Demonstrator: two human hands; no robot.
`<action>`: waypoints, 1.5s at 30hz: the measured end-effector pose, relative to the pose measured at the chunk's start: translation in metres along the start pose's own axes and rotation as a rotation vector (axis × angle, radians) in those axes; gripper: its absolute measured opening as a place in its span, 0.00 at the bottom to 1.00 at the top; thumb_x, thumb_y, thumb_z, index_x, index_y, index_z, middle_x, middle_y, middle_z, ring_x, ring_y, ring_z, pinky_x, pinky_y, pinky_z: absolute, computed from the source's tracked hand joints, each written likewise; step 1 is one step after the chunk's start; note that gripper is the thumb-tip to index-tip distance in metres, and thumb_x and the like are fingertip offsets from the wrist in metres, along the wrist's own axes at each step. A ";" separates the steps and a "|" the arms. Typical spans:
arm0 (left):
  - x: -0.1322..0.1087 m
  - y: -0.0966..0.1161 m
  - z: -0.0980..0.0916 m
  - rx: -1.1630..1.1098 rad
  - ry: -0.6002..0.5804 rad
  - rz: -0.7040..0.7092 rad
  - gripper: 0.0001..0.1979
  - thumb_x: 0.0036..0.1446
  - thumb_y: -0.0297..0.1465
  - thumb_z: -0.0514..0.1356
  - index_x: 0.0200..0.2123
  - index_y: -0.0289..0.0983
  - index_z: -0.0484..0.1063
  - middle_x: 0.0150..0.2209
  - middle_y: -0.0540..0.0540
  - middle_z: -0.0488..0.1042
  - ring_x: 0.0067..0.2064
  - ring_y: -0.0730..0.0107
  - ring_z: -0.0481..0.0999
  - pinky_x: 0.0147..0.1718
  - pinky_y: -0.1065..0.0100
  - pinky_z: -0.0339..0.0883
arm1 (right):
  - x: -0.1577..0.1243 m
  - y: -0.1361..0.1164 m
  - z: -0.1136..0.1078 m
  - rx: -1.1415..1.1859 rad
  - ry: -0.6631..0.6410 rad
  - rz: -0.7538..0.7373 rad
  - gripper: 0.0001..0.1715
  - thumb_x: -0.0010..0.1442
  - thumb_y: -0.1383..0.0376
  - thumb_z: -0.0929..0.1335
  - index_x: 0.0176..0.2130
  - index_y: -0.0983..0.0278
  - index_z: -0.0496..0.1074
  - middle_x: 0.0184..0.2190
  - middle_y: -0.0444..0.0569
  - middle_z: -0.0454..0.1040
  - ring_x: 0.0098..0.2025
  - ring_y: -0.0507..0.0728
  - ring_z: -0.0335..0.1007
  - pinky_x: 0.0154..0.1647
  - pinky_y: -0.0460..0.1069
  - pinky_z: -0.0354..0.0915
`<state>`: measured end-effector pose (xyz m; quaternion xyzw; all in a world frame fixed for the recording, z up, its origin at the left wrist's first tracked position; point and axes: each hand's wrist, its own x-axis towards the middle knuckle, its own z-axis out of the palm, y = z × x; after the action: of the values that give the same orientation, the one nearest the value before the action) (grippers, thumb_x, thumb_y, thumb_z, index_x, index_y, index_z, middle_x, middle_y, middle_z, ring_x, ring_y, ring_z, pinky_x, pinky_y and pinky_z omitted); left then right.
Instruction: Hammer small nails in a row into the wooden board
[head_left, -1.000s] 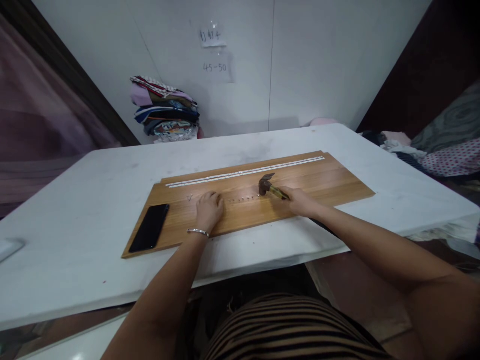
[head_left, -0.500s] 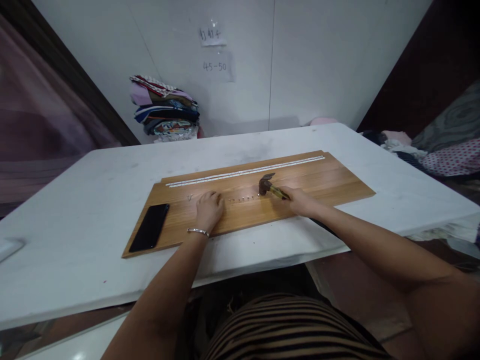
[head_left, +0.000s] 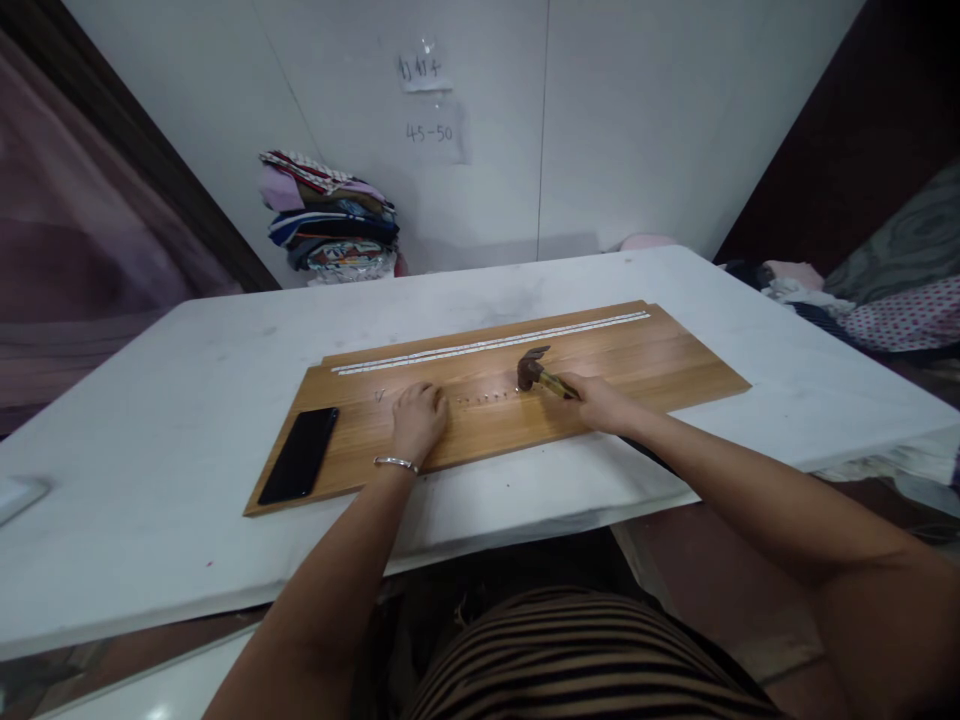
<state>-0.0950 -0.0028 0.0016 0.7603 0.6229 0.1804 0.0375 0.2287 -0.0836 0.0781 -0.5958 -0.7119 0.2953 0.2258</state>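
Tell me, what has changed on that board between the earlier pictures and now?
Nothing has visibly moved, been taken hold of or let go. The right hand still grips the dark-headed claw hammer by its yellowish handle; the left hand stays on the brown wood-grain board. The black rectangular phone lies as before.

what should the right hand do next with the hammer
Probably lift the hammer slightly for a light tap: the right hand grips its handle, its head is at the right end of the row of nails, and the left hand is on the board, apart from the head.
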 end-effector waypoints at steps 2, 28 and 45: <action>0.000 0.001 -0.001 0.000 -0.002 0.002 0.16 0.65 0.34 0.52 0.46 0.38 0.79 0.54 0.38 0.78 0.58 0.52 0.73 0.61 0.52 0.63 | 0.000 0.001 0.000 0.008 0.010 -0.018 0.17 0.64 0.56 0.67 0.48 0.60 0.78 0.35 0.48 0.81 0.37 0.59 0.74 0.38 0.50 0.66; 0.001 -0.002 0.002 -0.010 0.014 0.010 0.16 0.65 0.34 0.52 0.45 0.38 0.79 0.54 0.38 0.78 0.57 0.52 0.73 0.60 0.51 0.63 | 0.001 0.000 -0.001 -0.016 0.000 -0.012 0.18 0.63 0.55 0.67 0.47 0.60 0.78 0.34 0.48 0.80 0.37 0.59 0.73 0.37 0.49 0.64; 0.000 0.000 0.001 0.019 0.015 0.015 0.16 0.65 0.34 0.51 0.45 0.39 0.79 0.53 0.39 0.79 0.56 0.53 0.74 0.59 0.52 0.64 | 0.001 -0.004 -0.002 0.012 0.017 -0.028 0.17 0.63 0.56 0.67 0.46 0.59 0.78 0.33 0.47 0.79 0.37 0.59 0.72 0.37 0.50 0.65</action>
<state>-0.0949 -0.0023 0.0011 0.7638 0.6193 0.1804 0.0243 0.2273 -0.0832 0.0825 -0.5871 -0.7164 0.2912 0.2395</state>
